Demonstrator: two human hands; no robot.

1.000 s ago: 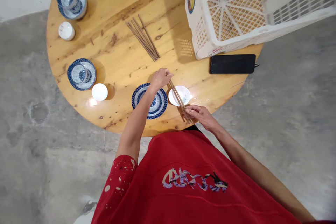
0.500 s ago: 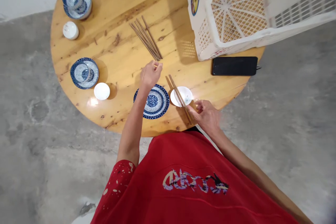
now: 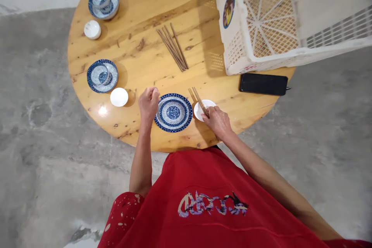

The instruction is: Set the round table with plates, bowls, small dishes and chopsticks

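My right hand [image 3: 216,122] grips a pair of brown chopsticks [image 3: 200,102] that lie across a small white bowl [image 3: 208,104]. Their front ends stick out past my fingers. At the left rim of a blue-and-white patterned plate [image 3: 173,112], my left hand [image 3: 148,102] is curled into a fist, with nothing seen in it. Several loose chopsticks [image 3: 174,48] lie in a bundle farther up the round wooden table [image 3: 139,73].
Left of the plate are a white cup [image 3: 119,97] and a blue-and-white bowl set [image 3: 114,70]. A similar set [image 3: 114,4] and cup [image 3: 92,30] stand farther off. A white plastic crate [image 3: 236,56] occupies the right side, with a black phone [image 3: 264,84] in front.
My left hand has drawn back from near the loose chopsticks to the plate's left side. My right hand has moved up along the chopstick pair and closed on it. The view has shifted slightly.
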